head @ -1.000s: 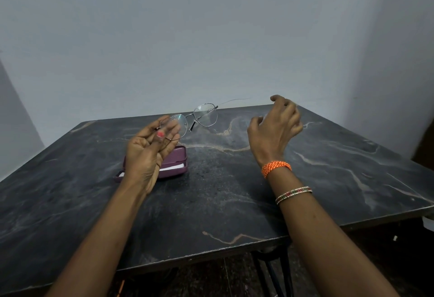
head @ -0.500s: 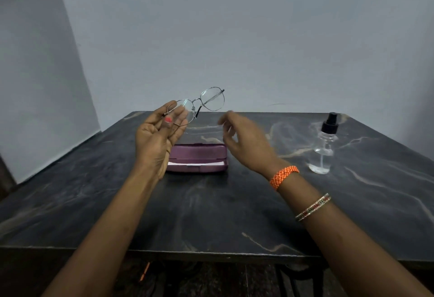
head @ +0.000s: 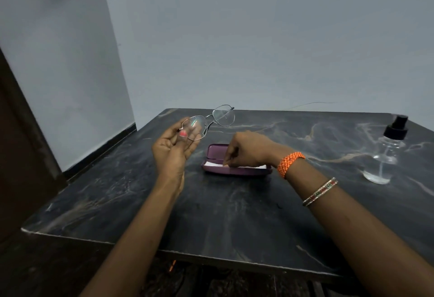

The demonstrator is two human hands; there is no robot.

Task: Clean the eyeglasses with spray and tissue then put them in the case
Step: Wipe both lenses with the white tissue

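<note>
The room is dim and a bit gray. Soft light falls on the wall [head: 258,38], brightest at the top left. The dark table [head: 234,214] shines a little in the middle. A small rainbow glint sits on one lens of the eyeglasses [head: 212,119]. The spray bottle [head: 387,151] looks blurry near the right edge. Straight lines bend at the sides. Shadows are soft.

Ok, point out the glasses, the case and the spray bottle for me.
glasses [head: 224,115]: head view, on the far lens.
case [head: 217,150]: head view, on the purple lid left of the right hand.
spray bottle [head: 385,156]: head view, on the clear body.
</note>
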